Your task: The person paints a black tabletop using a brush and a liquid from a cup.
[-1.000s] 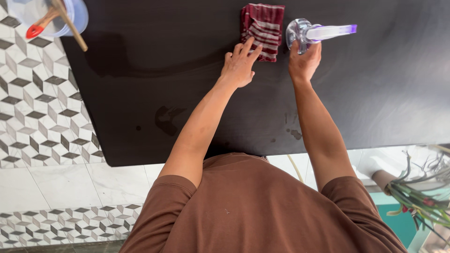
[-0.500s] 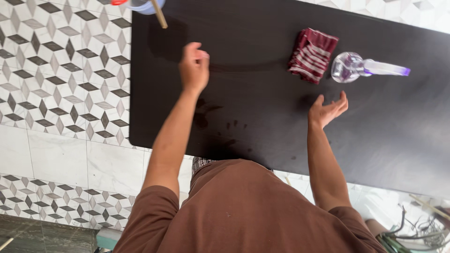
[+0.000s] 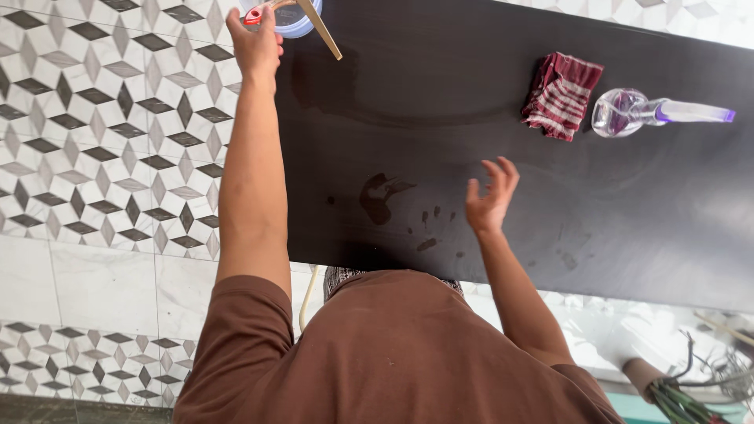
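Item: long dark, near-black flat-topped desk (image 3: 628, 228), seen from above, set over a floor of grey, white and black geometric tiles (image 3: 102, 141) with a band of plain pale tiles nearer the person.

Item: left hand (image 3: 255, 41), arm stretched out full length to the far left corner of the desk. Fingers curled at the rim of a pale blue translucent round plastic container (image 3: 292, 19), which is partly cut off by the top edge of the view. Whether the hand grips the rim or only touches it cannot be told.

Item: contents of that container: a slim light wooden stick (image 3: 320, 30) leaning out over the rim toward the desk, and a small red-tipped piece (image 3: 252, 16) right by the fingertips; its kind cannot be made out.

Item: right hand (image 3: 491, 198), raised just above the middle of the desk, fingers spread wide and slightly bent, holding nothing.

Item: folded dark red cloth with white stripes (image 3: 561, 96), lying flat on the far right part of the desk, well apart from both hands.

Item: clear plastic spray bottle with purple-tinted nozzle (image 3: 640, 111), just beside the cloth on its right, nozzle pointing right.

Item: damp smudges and finger marks (image 3: 385, 196) on the desk surface, between the two arms, near the right hand.

Item: person's brown short-sleeved shirt (image 3: 393, 353), filling the lower middle.

Item: green plant stems (image 3: 683, 400), bottom right corner, below the desk edge.
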